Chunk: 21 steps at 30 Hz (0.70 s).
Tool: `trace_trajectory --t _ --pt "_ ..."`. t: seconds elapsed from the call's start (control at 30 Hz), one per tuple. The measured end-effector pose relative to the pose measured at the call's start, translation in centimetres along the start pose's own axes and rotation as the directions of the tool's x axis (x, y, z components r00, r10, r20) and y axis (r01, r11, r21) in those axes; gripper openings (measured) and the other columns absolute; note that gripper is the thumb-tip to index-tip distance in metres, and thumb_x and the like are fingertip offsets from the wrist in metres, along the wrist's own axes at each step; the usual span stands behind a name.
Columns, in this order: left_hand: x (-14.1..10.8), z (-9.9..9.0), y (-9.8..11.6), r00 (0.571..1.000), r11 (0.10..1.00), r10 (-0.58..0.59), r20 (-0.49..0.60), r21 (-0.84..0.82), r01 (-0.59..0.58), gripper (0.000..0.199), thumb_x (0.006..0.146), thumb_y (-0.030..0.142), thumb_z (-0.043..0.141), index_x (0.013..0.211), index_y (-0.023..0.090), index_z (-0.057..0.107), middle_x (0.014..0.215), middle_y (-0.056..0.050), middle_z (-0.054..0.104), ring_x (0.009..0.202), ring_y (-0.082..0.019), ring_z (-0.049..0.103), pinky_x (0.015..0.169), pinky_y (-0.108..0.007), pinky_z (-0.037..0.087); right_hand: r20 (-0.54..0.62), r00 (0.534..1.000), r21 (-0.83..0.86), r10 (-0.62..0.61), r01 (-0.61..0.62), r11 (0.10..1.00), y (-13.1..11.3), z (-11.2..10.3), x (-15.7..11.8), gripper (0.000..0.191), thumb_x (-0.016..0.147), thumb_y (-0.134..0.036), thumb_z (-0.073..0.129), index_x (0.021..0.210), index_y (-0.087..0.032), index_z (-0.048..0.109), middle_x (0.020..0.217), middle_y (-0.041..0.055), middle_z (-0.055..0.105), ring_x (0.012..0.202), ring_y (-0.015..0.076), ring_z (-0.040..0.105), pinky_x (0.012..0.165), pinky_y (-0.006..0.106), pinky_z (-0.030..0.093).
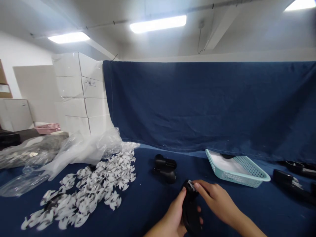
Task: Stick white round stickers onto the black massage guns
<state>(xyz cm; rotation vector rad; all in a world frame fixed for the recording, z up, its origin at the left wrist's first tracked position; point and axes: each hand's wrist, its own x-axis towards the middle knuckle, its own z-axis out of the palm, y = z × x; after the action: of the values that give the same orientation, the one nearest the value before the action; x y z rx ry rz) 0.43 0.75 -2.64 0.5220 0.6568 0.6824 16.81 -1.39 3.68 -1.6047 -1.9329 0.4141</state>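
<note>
My left hand (pixel 174 214) is wrapped around a long black plastic housing (pixel 190 210), held tilted close to me above the blue cloth. At the housing's upper end sits a small light-grey piece (pixel 190 183), partly hidden by fingers. The thumb and fingertips of my right hand (pixel 214 199) are pinched together on this piece, against the housing. Just beyond my hands, two black plastic parts (pixel 165 166) lie on the cloth. To the left spreads a large heap of thin white-grey curved pieces (pixel 98 187).
A light-blue perforated basket (pixel 239 177) with a white sheet and a dark item stands at the right. More black housings (pixel 291 184) lie at the far right. Clear plastic bags (pixel 81 148) lie behind the heap. White boxes (pixel 81 95) and a blue curtain (pixel 209 105) close off the back.
</note>
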Motion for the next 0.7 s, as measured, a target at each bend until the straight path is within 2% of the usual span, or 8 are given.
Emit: trace_trajectory --t 0.1,0.17,0.33,0.47,0.7 --pt "0.07 -0.16 -0.08 1.0 1.0 0.004 0.014 -0.006 -0.004 0.064 0.097 0.065 0.037 0.113 0.009 0.063 0.077 -0.009 0.07 0.052 -0.02 0.066 0.051 -0.03 0.051 -0.018 1.0 0.017 0.025 -0.025 1.0 0.33 -0.06 0.22 0.051 0.097 -0.057 0.035 0.09 -0.025 0.074 0.077 0.0038 0.076 0.077 0.0239 0.072 0.072 0.03 0.05" --pt "0.07 -0.19 -0.06 1.0 1.0 0.005 0.021 -0.011 -0.005 0.064 0.097 0.065 0.037 0.119 0.01 0.059 0.077 -0.008 0.07 0.053 -0.021 0.066 0.052 -0.03 0.051 -0.031 0.999 0.033 0.037 -0.036 0.999 0.45 -0.09 0.29 0.053 0.096 -0.059 0.035 0.084 -0.023 0.073 0.074 0.0043 0.074 0.074 0.0234 0.07 0.069 0.029 0.048" --pt "0.12 -0.19 0.01 1.0 1.0 0.007 0.029 -0.018 -0.006 0.065 0.098 0.065 0.036 0.125 0.01 0.056 0.078 -0.009 0.07 0.053 -0.021 0.066 0.052 -0.031 0.051 -0.035 0.999 0.09 0.04 -0.037 0.995 0.42 -0.16 0.31 0.055 0.096 -0.06 0.034 0.081 -0.021 0.071 0.075 0.0046 0.072 0.074 0.0223 0.067 0.068 0.029 0.047" --pt "0.05 -0.29 -0.05 0.999 1.0 0.003 0.042 -0.022 -0.002 0.066 0.097 0.066 0.036 0.124 0.01 0.058 0.078 -0.01 0.07 0.054 -0.021 0.066 0.053 -0.031 0.051 -0.025 0.999 0.136 0.048 -0.044 0.99 0.42 -0.08 0.35 0.059 0.096 -0.061 0.032 0.081 -0.019 0.07 0.068 0.003 0.068 0.067 0.0203 0.063 0.061 0.027 0.045" --pt "-0.18 -0.36 -0.08 0.999 1.0 0.001 0.034 -0.028 0.0 0.065 0.096 0.065 0.04 0.123 0.01 0.06 0.079 -0.01 0.071 0.056 -0.021 0.067 0.054 -0.03 0.051 -0.007 0.998 0.216 0.057 -0.054 0.975 0.11 -0.12 0.21 0.06 0.097 -0.062 0.031 0.085 -0.017 0.069 0.066 0.0013 0.061 0.059 0.0155 0.053 0.049 0.023 0.034"
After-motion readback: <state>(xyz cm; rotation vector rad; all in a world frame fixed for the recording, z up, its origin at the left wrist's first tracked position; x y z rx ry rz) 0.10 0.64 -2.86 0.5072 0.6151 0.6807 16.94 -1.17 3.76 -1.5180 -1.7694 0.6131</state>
